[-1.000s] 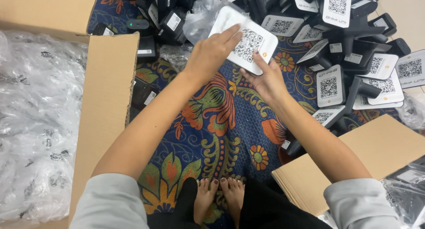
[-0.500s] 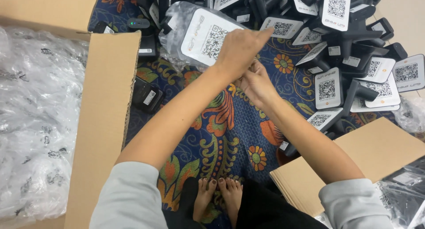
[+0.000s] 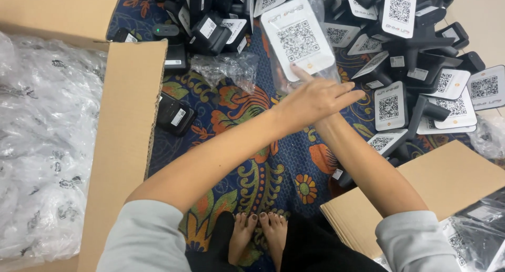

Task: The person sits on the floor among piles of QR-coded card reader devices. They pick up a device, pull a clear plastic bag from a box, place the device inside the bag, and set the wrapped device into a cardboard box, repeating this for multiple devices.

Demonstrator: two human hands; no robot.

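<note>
A: Where's the white code card [image 3: 298, 38]?
B: Top centre, abt 12 o'clock from the person's arms. White, rounded corners, square black code pattern on its face, tilted, w/ clear plastic bag [image 3: 322, 72] around its lower part and right side.

A: Who's got it?
B: Left hand [image 3: 315, 99] lies across in front, just below the card at its 6 o'clock, back of hand up, fingers stretched flat toward 3 o'clock. One fingertip [image 3: 298, 70] pokes up at the card's bottom edge, touching it. Which hand that finger belongs to, can't tell.

A: Grip on the left?
B: Not curled round anything visible; looks spread. Whether it pinches the bag underneath, can't tell.

A: Right hand?
B: Right forearm [image 3: 363, 161] comes up from 5 o'clock and passes under the left hand. The hand itself is hidden, so grip unknown.

A: Around it?
B: Pile of black stands w/ white code cards [image 3: 421, 77] at 2–3 o'clock. More black units [image 3: 210, 30] at 10–11 o'clock, a crumpled empty bag [image 3: 226, 67] at 9 o'clock of the card, one black unit [image 3: 174, 114] alone further at 8 o'clock. All on a patterned blue rug [image 3: 263, 177].

A: Boxes?
B: Big cardboard box [image 3: 121, 146] far at 9 o'clock, full of clear bagged items [image 3: 47, 146]. Another cardboard flap [image 3: 447, 182] at 4 o'clock. Bare feet [image 3: 258, 235] at 6 o'clock.
</note>
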